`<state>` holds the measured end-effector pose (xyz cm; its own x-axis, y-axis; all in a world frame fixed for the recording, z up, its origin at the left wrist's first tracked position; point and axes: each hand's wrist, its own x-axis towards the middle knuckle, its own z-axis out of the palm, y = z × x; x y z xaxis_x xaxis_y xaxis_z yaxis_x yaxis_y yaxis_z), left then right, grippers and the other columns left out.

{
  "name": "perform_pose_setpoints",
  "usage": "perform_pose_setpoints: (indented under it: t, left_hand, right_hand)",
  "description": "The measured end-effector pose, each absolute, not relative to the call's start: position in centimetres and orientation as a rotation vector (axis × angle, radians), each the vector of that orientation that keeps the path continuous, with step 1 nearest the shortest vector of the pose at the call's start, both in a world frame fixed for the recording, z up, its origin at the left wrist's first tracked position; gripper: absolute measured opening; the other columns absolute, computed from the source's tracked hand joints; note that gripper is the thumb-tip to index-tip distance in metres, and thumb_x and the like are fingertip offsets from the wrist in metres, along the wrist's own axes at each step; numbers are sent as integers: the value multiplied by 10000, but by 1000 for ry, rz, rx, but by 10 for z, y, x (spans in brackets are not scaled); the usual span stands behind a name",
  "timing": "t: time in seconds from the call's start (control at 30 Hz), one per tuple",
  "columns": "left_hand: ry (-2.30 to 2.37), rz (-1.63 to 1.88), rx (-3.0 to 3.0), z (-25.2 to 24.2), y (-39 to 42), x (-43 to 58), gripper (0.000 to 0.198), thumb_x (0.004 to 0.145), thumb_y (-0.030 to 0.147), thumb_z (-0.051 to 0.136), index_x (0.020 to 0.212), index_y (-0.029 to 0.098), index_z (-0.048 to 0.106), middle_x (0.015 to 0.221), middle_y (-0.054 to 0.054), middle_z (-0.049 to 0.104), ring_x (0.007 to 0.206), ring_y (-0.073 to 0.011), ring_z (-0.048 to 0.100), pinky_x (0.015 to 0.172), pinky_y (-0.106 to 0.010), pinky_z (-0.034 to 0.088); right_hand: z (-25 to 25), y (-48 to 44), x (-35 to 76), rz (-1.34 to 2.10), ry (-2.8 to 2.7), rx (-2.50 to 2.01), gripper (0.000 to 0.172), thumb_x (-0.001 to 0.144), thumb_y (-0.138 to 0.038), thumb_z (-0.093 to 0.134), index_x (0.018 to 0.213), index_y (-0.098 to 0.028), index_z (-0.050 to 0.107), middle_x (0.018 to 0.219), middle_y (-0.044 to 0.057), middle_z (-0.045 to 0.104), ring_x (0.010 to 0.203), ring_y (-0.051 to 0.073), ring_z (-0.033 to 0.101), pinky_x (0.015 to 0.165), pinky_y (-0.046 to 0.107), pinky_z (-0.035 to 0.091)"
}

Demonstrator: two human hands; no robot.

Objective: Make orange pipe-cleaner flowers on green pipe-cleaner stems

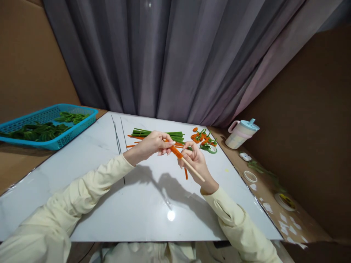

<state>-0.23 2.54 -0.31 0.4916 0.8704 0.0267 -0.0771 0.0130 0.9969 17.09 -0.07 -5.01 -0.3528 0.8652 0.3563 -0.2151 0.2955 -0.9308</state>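
Observation:
Above the white tabletop, my two hands meet on a pale wooden stick [194, 170] with an orange pipe cleaner [176, 152] coiled around its upper part. My left hand [159, 143] is closed, pinching the coil near its far end. Lower down, my right hand [196, 161] is closed around the stick just by the coil, and the bare stick end slants out toward me. An orange strand [186, 174] hangs below my right hand. Behind my hands lie a bundle of green stems [172, 136] and several loose orange pipe cleaners [131, 146], partly hidden by my left hand.
Small orange flowers with green bases [201, 136] and a green tape roll [213, 149] lie at the back right. Thin dark wires [117, 138] lie left. A blue basket [63, 140] holds green leaves. A lidded cup [241, 134], a white ring [250, 176] and paper scraps [283, 228] stand right.

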Motion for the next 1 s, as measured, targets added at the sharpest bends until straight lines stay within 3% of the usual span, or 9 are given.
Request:
perform_pose_setpoints:
  t: [0.1, 0.23, 0.33, 0.47, 0.6, 0.83, 1.0]
  left_hand:
    - [766, 977, 1212, -9, 24, 3, 162, 752, 160, 637, 630, 109, 544, 458, 10, 549, 388, -38, 439, 379, -152, 297]
    - [741, 1115, 1195, -12, 20, 8, 165, 782, 200, 620, 669, 111, 540, 498, 3, 566, 407, -47, 457, 393, -163, 318]
    - [804, 1236, 1287, -14, 16, 10, 197, 791, 261, 620, 683, 132, 519, 538, -2, 583, 429, -64, 473, 409, -182, 348]
    - [921, 1484, 1798, -21, 12, 10, 168, 845, 261, 548, 712, 167, 504, 595, -2, 608, 466, -90, 511, 469, -215, 403]
    - [786, 1738, 2643, -34, 16, 7, 166, 859, 97, 421, 744, 175, 511, 632, -28, 601, 585, -140, 544, 565, -258, 432]
    - [791, 1357, 3458, -43, 18, 11, 265, 857, 35, 345, 678, 162, 493, 553, -36, 530, 518, -167, 481, 458, -270, 335]
    - [991, 1081, 3279, -28, 14, 4, 231, 743, -26, 358, 691, 146, 503, 586, -59, 549, 556, -195, 517, 462, -274, 323]
  right_hand:
    - [-50, 0, 168, 1259, -1387, -592, 319, 808, -404, 627, 897, -241, 369, 493, -113, 424, 417, 81, 346, 464, 216, 278]
    - [-50, 0, 168, 1192, -1394, -612, 310, 812, -367, 616, 917, -250, 349, 597, -72, 537, 474, 100, 415, 513, 243, 338]
    - [-50, -1, 165, 1235, -1325, -618, 292, 809, -342, 606, 893, -252, 342, 612, -67, 538, 464, 96, 396, 499, 238, 328]
    - [-50, -1, 160, 1378, -1254, -666, 235, 801, -353, 588, 790, -222, 393, 582, -55, 467, 424, 71, 265, 445, 224, 253]
    - [-52, 0, 158, 1381, -1296, -736, 252, 794, -382, 550, 703, -201, 402, 584, -46, 400, 421, 58, 157, 414, 226, 205]
    - [-73, 2, 156, 1070, -1437, -901, 143, 838, -275, 417, 847, -242, 278, 533, -102, 310, 418, 88, 266, 429, 193, 243]
    - [-75, 6, 167, 748, -1778, -935, 162, 742, -127, 445, 835, -225, 355, 700, -10, 503, 558, 129, 447, 557, 244, 359]
